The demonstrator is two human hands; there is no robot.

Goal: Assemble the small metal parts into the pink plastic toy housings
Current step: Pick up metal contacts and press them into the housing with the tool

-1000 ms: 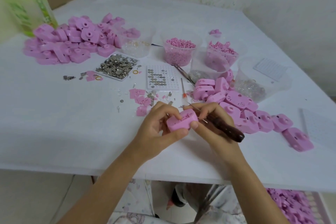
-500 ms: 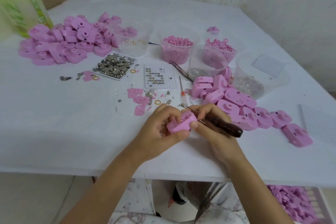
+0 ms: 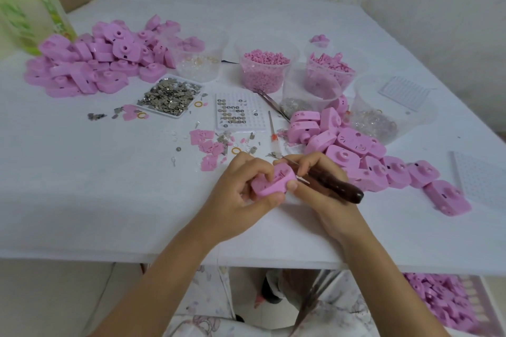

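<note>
Head view, 1 entry. Pink housing [image 3: 273, 183]: held just above worktop [image 3: 82, 178], near front edge. L hand [image 3: 238, 189] curled round it, thumb under, fingers on top. R hand [image 3: 323, 194] pinches housing's right end and grips dark-handled pick [image 3: 341, 186], thin shaft across housing's far side. Metal parts tray [image 3: 169, 96] well apart, back-left. Risks (est.): pick tip skids on plastic & jabs L fingers; tiny part (not visible here) pops out, lost among loose bits; loose grip, housing drops off edge.
</note>
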